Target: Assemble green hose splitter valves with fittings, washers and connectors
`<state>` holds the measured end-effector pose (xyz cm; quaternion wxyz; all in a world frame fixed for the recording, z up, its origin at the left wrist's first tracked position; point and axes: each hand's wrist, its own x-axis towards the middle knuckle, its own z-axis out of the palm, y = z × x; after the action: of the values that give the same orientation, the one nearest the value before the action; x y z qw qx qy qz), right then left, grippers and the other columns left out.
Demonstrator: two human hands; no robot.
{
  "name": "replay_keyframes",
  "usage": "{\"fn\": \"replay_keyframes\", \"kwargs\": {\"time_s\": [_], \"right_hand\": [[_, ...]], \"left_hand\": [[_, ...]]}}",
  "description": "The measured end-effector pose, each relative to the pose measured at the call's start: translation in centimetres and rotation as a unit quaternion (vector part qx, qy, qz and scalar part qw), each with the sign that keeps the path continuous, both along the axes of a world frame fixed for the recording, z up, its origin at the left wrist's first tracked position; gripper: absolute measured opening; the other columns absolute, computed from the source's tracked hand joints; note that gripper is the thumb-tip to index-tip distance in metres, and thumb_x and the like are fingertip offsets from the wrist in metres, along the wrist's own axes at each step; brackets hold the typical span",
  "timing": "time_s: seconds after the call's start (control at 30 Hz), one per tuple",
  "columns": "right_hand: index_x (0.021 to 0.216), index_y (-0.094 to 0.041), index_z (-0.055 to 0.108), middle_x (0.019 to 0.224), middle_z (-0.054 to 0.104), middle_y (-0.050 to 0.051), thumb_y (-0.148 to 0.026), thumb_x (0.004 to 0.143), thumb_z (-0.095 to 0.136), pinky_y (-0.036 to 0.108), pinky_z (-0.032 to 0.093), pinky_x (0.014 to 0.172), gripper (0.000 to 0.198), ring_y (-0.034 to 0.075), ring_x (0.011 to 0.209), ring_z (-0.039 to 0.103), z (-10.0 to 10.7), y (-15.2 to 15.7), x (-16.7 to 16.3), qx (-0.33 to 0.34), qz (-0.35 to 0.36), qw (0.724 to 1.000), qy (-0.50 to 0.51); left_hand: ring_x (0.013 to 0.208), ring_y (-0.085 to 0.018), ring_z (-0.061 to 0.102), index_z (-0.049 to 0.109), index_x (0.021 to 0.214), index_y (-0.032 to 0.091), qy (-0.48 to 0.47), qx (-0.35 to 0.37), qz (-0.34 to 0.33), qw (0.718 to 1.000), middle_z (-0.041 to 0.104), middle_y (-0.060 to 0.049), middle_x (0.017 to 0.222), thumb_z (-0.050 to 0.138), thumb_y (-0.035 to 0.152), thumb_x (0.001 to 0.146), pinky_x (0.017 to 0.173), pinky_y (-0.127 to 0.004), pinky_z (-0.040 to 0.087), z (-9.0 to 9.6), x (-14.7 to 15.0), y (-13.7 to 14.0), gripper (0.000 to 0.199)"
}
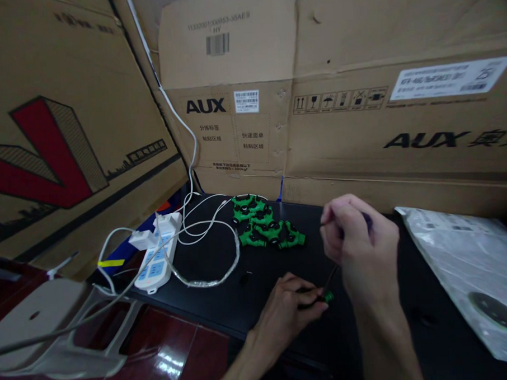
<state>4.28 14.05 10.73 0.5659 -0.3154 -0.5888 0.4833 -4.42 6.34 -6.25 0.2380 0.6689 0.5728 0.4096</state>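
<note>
My left hand point(286, 303) rests low over the black table, its fingers closed on a small green hose connector point(329, 296) with black parts. Most of that piece is hidden by the fingers. My right hand point(358, 230) is raised just above and to the right, in a fist around a screwdriver point(332, 277). The thin dark shaft slants down to the connector beside my left fingertips; whether its tip is seated cannot be made out. Behind my hands lies a group of several green branched hose connectors point(265, 223) with black parts.
A white power strip point(157, 253) with plugs and loose cables point(207, 283) lies on the left of the black table point(225, 303). A plastic-wrapped package point(462, 265) lies at right. Cardboard boxes point(235, 151) wall the back and left. A beige stool point(36, 322) stands lower left.
</note>
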Motion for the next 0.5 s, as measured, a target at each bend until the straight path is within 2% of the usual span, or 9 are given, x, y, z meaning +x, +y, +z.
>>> {"fn": "replay_keyframes", "kwargs": {"time_s": [0.07, 0.1, 0.13, 0.17, 0.2, 0.27, 0.33, 0.4, 0.5], "right_hand": [[0.071, -0.019, 0.053, 0.057, 0.042, -0.005, -0.036, 0.098, 0.055, 0.020, 0.029, 0.042, 0.032, 0.008, 0.047, 0.038, 0.0, -0.9, -0.9, 0.052, -0.205, 0.976, -0.045], [0.071, -0.019, 0.053, 0.059, 0.044, -0.004, -0.038, 0.099, 0.054, 0.020, 0.032, 0.045, 0.034, 0.008, 0.050, 0.041, -0.1, -1.3, -1.2, 0.067, -0.266, 0.960, -0.063], [0.072, -0.019, 0.054, 0.061, 0.045, -0.004, -0.040, 0.099, 0.054, 0.021, 0.033, 0.046, 0.035, 0.009, 0.052, 0.043, -0.2, -1.5, -1.4, 0.072, -0.291, 0.951, -0.073], [0.073, -0.019, 0.055, 0.061, 0.044, -0.004, -0.042, 0.099, 0.055, 0.021, 0.033, 0.046, 0.035, 0.009, 0.052, 0.042, -0.2, -1.6, -1.4, 0.068, -0.277, 0.956, -0.069], [0.074, -0.019, 0.057, 0.059, 0.042, -0.005, -0.043, 0.099, 0.056, 0.021, 0.032, 0.045, 0.034, 0.009, 0.050, 0.041, -0.3, -1.6, -1.2, 0.056, -0.229, 0.971, -0.051], [0.078, -0.018, 0.062, 0.053, 0.039, -0.006, -0.044, 0.098, 0.055, 0.021, 0.027, 0.040, 0.033, 0.009, 0.044, 0.034, -0.2, -1.3, -0.4, 0.020, -0.065, 0.998, 0.012], [0.083, -0.017, 0.068, 0.048, 0.039, -0.006, -0.043, 0.096, 0.053, 0.021, 0.025, 0.038, 0.033, 0.008, 0.040, 0.031, 0.2, -0.6, 0.9, -0.014, 0.125, 0.990, 0.063], [0.086, -0.015, 0.072, 0.048, 0.045, -0.004, -0.040, 0.093, 0.055, 0.021, 0.031, 0.039, 0.031, 0.009, 0.040, 0.037, 0.6, 0.3, 2.3, -0.030, 0.298, 0.952, 0.061], [0.093, -0.017, 0.077, 0.050, 0.050, -0.002, -0.036, 0.093, 0.055, 0.024, 0.046, 0.045, 0.029, 0.012, 0.042, 0.047, 0.8, 1.8, 3.7, -0.049, 0.522, 0.849, 0.059]], "left_hand": [[0.099, -0.019, 0.068, 0.080, 0.111, 0.028, 0.006, 0.013, 0.011, 1.000, 0.079, -0.002, 0.107, 0.079, 0.027, 0.088, 0.092, -0.035, 0.050, 0.0, 0.3, -0.1, 0.023], [0.098, -0.019, 0.068, 0.080, 0.111, 0.028, 0.010, 0.017, 0.018, 1.000, 0.080, -0.002, 0.107, 0.078, 0.026, 0.088, 0.091, -0.035, 0.051, 0.0, 0.5, -0.2, 0.023], [0.097, -0.019, 0.068, 0.080, 0.112, 0.028, 0.014, 0.020, 0.026, 0.999, 0.080, -0.002, 0.106, 0.078, 0.026, 0.089, 0.091, -0.036, 0.051, 0.0, 0.7, -0.3, 0.023], [0.097, -0.020, 0.068, 0.080, 0.112, 0.027, 0.018, 0.021, 0.033, 0.999, 0.080, -0.002, 0.105, 0.077, 0.027, 0.089, 0.090, -0.036, 0.051, 0.1, 0.8, -0.4, 0.023], [0.097, -0.020, 0.068, 0.080, 0.111, 0.027, 0.020, 0.021, 0.039, 0.999, 0.080, -0.002, 0.105, 0.077, 0.027, 0.089, 0.090, -0.036, 0.051, 0.1, 0.9, -0.5, 0.022], [0.098, -0.020, 0.068, 0.080, 0.111, 0.026, 0.022, 0.018, 0.044, 0.999, 0.080, -0.002, 0.106, 0.078, 0.026, 0.088, 0.090, -0.036, 0.051, 0.2, 1.0, -0.6, 0.023], [0.100, -0.020, 0.067, 0.080, 0.112, 0.026, 0.016, 0.013, 0.036, 0.999, 0.079, -0.001, 0.108, 0.079, 0.027, 0.088, 0.092, -0.035, 0.051, 0.4, 0.8, -0.7, 0.024], [0.104, -0.019, 0.067, 0.079, 0.114, 0.027, 0.006, 0.008, 0.022, 1.000, 0.079, 0.000, 0.110, 0.077, 0.029, 0.090, 0.095, -0.034, 0.051, 0.7, 0.5, -0.7, 0.024], [0.109, -0.019, 0.066, 0.078, 0.117, 0.029, 0.005, -0.008, 0.001, 1.000, 0.078, 0.001, 0.115, 0.073, 0.029, 0.093, 0.100, -0.034, 0.049, 1.2, 0.1, -0.8, 0.024]]}}
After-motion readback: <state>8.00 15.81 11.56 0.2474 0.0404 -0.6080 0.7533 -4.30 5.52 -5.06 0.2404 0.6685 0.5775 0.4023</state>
